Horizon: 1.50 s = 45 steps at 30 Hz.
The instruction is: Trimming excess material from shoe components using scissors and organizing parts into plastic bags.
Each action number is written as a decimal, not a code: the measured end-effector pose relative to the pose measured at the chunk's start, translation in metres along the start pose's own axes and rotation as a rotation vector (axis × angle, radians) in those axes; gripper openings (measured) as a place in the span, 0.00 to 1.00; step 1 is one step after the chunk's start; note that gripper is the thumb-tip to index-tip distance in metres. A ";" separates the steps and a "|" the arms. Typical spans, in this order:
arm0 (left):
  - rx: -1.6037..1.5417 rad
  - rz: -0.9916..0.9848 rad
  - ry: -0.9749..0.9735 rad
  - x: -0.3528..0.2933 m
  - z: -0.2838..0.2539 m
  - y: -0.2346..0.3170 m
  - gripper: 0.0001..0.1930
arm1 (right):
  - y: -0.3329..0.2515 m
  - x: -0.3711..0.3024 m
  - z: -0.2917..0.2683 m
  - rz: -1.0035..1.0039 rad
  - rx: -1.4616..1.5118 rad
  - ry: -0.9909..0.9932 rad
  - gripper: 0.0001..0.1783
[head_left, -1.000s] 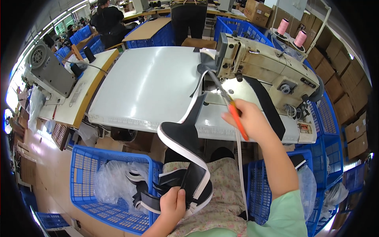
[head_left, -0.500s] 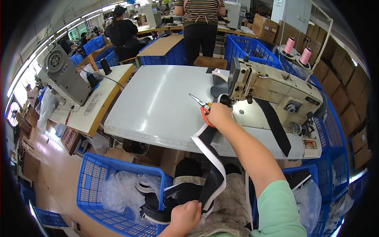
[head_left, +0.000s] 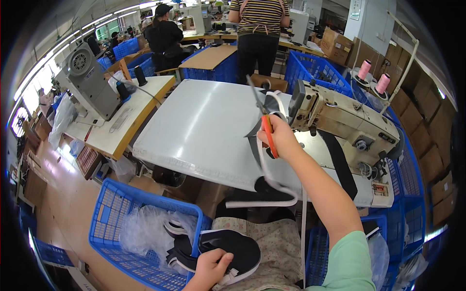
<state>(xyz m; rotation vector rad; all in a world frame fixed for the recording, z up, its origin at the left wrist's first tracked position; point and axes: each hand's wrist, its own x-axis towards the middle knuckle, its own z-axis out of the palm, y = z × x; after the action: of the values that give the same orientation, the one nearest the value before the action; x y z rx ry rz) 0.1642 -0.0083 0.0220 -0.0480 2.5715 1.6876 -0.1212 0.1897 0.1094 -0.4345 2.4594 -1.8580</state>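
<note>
My right hand (head_left: 277, 133) is closed around a pair of orange-handled scissors (head_left: 268, 132) above the sewing table, the blurred blades pointing away from me. Just under that hand, a black strip with white edging (head_left: 264, 165) runs from beside the sewing machine (head_left: 340, 114) over the table's front edge, its end dangling above my lap. Whether my right fingers also touch the strip, I cannot tell. Down at my lap, my left hand (head_left: 212, 266) is closed on a black fabric piece (head_left: 233, 247) with a white border; its fingertips are partly hidden.
A blue crate (head_left: 141, 191) with clear plastic bags stands left of my lap; more black pieces hang over its rim. Pink thread cones (head_left: 382, 83) stand behind the machine. A black band (head_left: 340, 162) lies on the machine bed. Two people work beyond the table.
My right hand has lifted slightly with the scissors, whose blades swung to point away. The strip has left my left hand and swings near the table edge. The black piece now lies spread in my lap.
</note>
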 end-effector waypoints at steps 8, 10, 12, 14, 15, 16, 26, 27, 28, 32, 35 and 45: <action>-0.579 -0.039 0.181 0.007 -0.004 -0.008 0.23 | -0.034 -0.115 0.079 -0.192 0.135 -0.250 0.10; -0.753 -0.017 0.234 0.009 -0.006 -0.011 0.23 | -0.018 -0.145 0.089 -0.128 0.241 -0.303 0.11; -0.781 0.032 0.268 0.015 -0.001 -0.006 0.22 | 0.011 -0.172 0.095 -0.002 0.222 -0.283 0.11; -0.685 0.085 0.301 0.021 0.009 -0.013 0.24 | 0.023 -0.196 0.103 0.037 0.318 -0.200 0.11; -0.631 0.103 0.324 0.023 0.013 -0.015 0.24 | 0.024 -0.204 0.104 0.004 0.305 -0.171 0.10; -0.591 0.132 0.316 0.024 0.016 -0.015 0.26 | 0.025 -0.209 0.103 0.014 0.301 -0.169 0.10; -0.400 0.251 0.386 0.034 0.034 -0.022 0.23 | 0.038 -0.232 0.092 -0.202 -0.036 -0.242 0.17; -0.377 0.277 0.419 0.036 0.034 -0.020 0.24 | 0.040 -0.234 0.092 -0.198 -0.035 -0.238 0.17; -0.347 0.309 0.443 0.038 0.035 -0.019 0.24 | 0.042 -0.236 0.092 -0.192 -0.028 -0.237 0.17; -0.323 0.328 0.411 0.036 0.038 -0.025 0.23 | 0.034 -0.238 0.093 -0.184 -0.019 -0.239 0.16; -0.496 0.175 0.363 0.035 0.042 -0.023 0.20 | 0.036 -0.235 0.095 -0.245 -0.002 -0.203 0.16; -0.639 -0.258 -0.025 0.038 0.027 -0.003 0.17 | 0.028 -0.238 0.046 0.206 -0.046 -0.453 0.14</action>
<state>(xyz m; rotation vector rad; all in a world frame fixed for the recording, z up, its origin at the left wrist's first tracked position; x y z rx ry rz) 0.1273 0.0156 0.0053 -0.3656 1.8046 2.2798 0.1101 0.2099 0.0357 -0.5149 2.1525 -1.4379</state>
